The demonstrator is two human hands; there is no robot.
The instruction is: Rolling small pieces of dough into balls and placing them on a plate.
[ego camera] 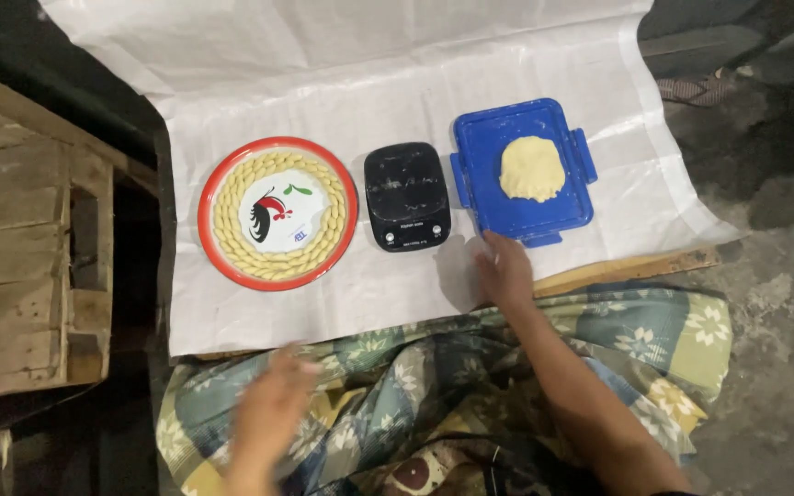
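Dough (pixel 532 168), a pale yellow lump, sits on the blue lid-like tray (pixel 493 202) at the far right of the white sheet (pixel 397 83), just beyond and slightly right of the right hand (pixel 504 268). That hand rests flat on the sheet near the tray's near-left corner, its fingers lying together and holding nothing. It is much the nearer hand; the left hand (pixel 273 409) hovers low over the patterned cloth (pixel 654 340), blurred (whether its fingers are spread cannot be told). A black scale (pixel 406 195) stands between the tray and a red-rimmed plate (pixel 277 213) ringed with small dough pieces. The person's body is cut off by the frame's near edge.
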